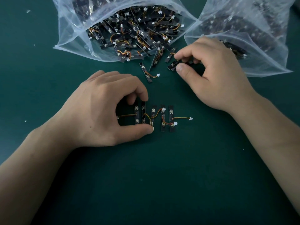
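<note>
The left hand [103, 108] pinches a small black circuit strip with orange wires [143, 114] at the left end of a row of matching strips [163, 118] on the dark green worktop [146, 176]. The right hand [214, 75] grips another black strip [172, 66] just beside an open clear plastic bag [73, 30] full of them.

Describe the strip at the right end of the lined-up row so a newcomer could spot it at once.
On the dark green table mat, find the short row of narrow black circuit strips at the fingertips of the left hand. Take the row's rightmost strip: alone among them, its thin red-and-yellow wire runs straight out rightward to a small white plug lying on bare mat.
</note>
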Action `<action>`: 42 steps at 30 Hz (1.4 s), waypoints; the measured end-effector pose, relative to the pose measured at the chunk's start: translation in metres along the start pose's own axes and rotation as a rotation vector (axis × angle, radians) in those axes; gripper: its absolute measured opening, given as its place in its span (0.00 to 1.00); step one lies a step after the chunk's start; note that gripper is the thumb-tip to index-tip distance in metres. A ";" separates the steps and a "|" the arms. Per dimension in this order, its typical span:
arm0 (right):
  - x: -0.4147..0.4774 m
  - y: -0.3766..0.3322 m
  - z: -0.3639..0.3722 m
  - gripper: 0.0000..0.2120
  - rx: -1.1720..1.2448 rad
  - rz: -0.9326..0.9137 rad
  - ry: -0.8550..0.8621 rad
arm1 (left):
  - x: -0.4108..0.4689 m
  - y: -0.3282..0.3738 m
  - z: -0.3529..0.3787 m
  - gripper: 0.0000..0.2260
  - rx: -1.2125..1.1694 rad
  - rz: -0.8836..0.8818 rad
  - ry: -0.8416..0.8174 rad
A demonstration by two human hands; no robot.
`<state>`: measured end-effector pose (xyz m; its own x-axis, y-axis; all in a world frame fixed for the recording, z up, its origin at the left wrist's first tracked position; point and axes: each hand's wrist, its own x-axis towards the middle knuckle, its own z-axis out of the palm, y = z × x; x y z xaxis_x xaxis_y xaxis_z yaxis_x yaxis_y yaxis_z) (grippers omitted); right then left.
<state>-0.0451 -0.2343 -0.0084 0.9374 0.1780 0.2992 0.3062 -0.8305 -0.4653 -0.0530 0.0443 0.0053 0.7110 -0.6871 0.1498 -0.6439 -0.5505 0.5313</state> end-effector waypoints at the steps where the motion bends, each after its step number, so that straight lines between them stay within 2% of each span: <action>1: 0.000 0.000 0.000 0.14 0.001 0.000 0.001 | 0.000 0.000 0.000 0.23 0.002 -0.002 0.001; 12: 0.001 0.000 0.001 0.13 -0.002 0.001 0.002 | 0.000 -0.002 0.001 0.23 0.059 0.026 -0.010; 23: 0.000 0.001 0.001 0.13 -0.001 -0.002 0.000 | 0.000 -0.004 -0.001 0.24 0.021 0.032 -0.023; 28: 0.000 0.000 0.000 0.14 -0.003 -0.002 -0.002 | 0.000 -0.007 -0.004 0.15 -0.006 -0.035 0.049; 34: 0.000 0.000 0.000 0.13 -0.010 -0.001 -0.002 | 0.001 -0.006 -0.003 0.11 0.030 -0.049 0.021; 39: 0.000 0.001 0.000 0.14 -0.014 -0.004 -0.006 | 0.000 -0.007 -0.003 0.12 0.004 -0.027 0.028; 42: 0.000 0.001 0.000 0.14 -0.012 -0.002 -0.009 | 0.000 -0.006 -0.002 0.18 -0.012 0.017 0.033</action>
<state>-0.0445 -0.2353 -0.0093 0.9383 0.1839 0.2929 0.3058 -0.8366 -0.4544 -0.0488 0.0482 0.0037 0.7089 -0.6803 0.1863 -0.6529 -0.5329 0.5383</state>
